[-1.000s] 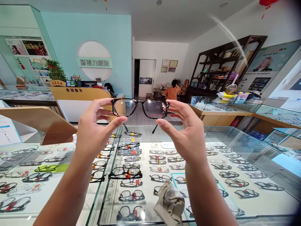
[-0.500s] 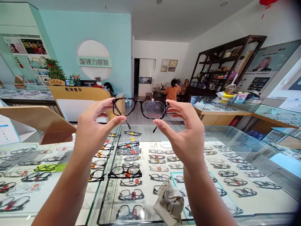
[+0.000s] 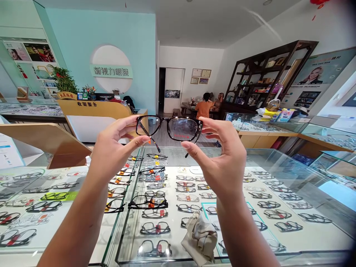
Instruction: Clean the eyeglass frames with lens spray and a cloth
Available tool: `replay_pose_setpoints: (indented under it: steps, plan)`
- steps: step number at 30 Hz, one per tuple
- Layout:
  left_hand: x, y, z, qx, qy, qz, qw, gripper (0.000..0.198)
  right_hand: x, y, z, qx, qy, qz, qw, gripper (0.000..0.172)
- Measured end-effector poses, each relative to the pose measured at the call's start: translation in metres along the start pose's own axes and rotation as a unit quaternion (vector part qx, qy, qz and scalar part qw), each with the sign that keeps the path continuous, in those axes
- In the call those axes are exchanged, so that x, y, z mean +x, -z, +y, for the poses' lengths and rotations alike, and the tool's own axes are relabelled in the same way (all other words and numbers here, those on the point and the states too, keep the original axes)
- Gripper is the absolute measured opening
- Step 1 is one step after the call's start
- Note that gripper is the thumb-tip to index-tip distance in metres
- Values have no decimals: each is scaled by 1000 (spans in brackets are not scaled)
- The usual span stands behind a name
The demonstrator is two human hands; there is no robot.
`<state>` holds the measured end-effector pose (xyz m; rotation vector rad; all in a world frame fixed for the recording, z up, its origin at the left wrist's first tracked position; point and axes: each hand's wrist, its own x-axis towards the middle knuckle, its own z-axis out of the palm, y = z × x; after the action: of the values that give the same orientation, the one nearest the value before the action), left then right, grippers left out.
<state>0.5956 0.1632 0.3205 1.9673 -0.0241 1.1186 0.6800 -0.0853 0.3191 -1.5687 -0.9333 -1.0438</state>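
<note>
A pair of dark-framed eyeglasses (image 3: 164,119) is held up level above the display case, lenses facing me and temples pointing away and down. My left hand (image 3: 118,142) pinches the left rim corner between thumb and fingers. At the opposite corner, my right hand (image 3: 221,152) grips the rim the same way. Red print shows on the right lens. Below on the glass top, a crumpled grey-beige cloth (image 3: 199,239) lies near my right forearm. Another black pair of glasses (image 3: 148,202) rests left of the cloth.
The glass display case (image 3: 178,263) holds rows of spectacle frames. At left stands a tilted brown board (image 3: 41,139). Farther back are a reception counter (image 3: 97,107), a dark wooden shelf (image 3: 250,79), and a person in an orange top (image 3: 204,110) at a table.
The eyeglasses have shifted slightly right and turned a little, showing more of the right temple. Both hands moved with them, still gripping. The cloth stays in place.
</note>
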Motion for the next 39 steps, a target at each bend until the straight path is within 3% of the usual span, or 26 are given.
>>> replay_pose_setpoints:
  steps: [13, 23, 28, 33, 39]
  plan:
    - [-1, -1, 3, 3, -13, 5, 1000, 71, -1, 0, 1, -11, -1, -13, 1000, 48]
    - [-12, -2, 17, 127, -84, 94, 984, 52, -1, -4, 12, 34, -68, -91, 993, 50]
    - [-16, -1, 20, 129, -92, 105, 982, 52, -2, -5, 16, 82, -103, -117, 984, 53]
    - [-18, -1, 24, 183, -146, 131, 963, 54, -2, -5, 19, 123, -127, -140, 974, 57]
    - [-18, 1, 24, 127, -88, 100, 983, 59, -2, -6, 19, 126, -129, -133, 975, 56]
